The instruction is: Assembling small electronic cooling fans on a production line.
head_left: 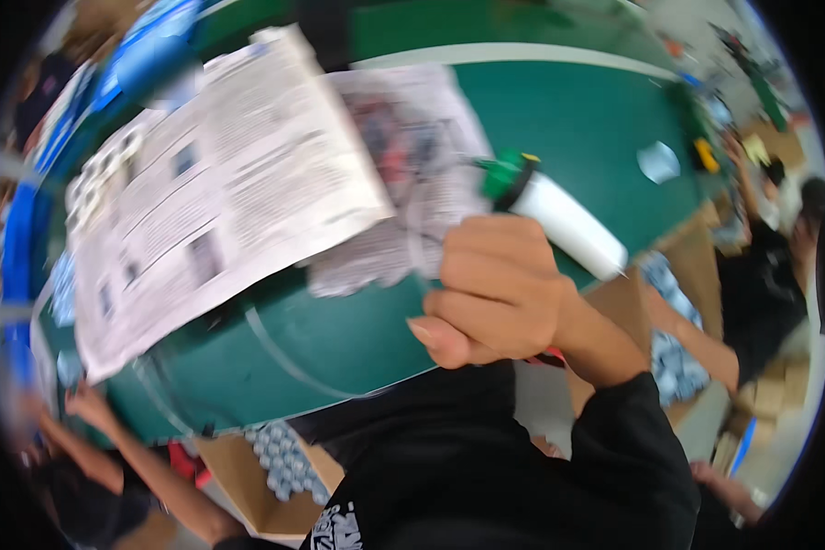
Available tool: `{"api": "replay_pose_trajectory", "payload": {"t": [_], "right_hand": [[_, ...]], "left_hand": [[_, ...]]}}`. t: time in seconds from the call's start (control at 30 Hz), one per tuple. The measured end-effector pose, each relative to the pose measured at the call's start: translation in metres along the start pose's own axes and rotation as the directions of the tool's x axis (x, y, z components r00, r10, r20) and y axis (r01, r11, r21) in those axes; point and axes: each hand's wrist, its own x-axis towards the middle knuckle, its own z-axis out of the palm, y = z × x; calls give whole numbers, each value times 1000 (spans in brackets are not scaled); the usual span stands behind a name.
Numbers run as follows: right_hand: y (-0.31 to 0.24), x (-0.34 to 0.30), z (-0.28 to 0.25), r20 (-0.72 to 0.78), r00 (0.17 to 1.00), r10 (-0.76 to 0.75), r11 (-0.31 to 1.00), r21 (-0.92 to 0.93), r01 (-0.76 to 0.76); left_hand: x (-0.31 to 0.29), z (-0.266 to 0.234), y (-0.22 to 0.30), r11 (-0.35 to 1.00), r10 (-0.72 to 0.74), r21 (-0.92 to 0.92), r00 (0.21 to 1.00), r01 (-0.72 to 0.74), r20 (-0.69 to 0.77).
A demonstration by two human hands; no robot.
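Note:
A large printed newspaper sheet (275, 174) slants across the left half of the green table (568, 110). Its near left corner meets my left hand (87, 403), whose fingers look pinched on it, though blur softens them. Over the table's near side my right hand (500, 293) is closed in a fist. A thin translucent strip (416, 243) runs toward that fist; whether the fingers hold it is hidden. Beyond the fist is a white bottle (573, 225) with a green top. More newspaper (431, 137), with a coloured picture, lies partly under the big sheet.
Cardboard boxes with many small bluish-grey pieces stand at the near left (238, 486) and right (697, 275). White bumpy pieces (101, 183) show by the sheet's left edge. A small pale-blue piece (658, 162) lies far right. Other people are at both sides.

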Motion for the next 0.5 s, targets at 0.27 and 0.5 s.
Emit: {"api": "replay_pose_trajectory", "payload": {"t": [0.27,0.5], "right_hand": [[74,-71,-204,-341,459,821,290,-442,-849],[120,-236,-289,-357,238,903,-42,-624,-780]], "left_hand": [[5,35,47,931,-240,-182,905,317,352],[-16,-5,123,923,-293,-158,907,351,303]]}}
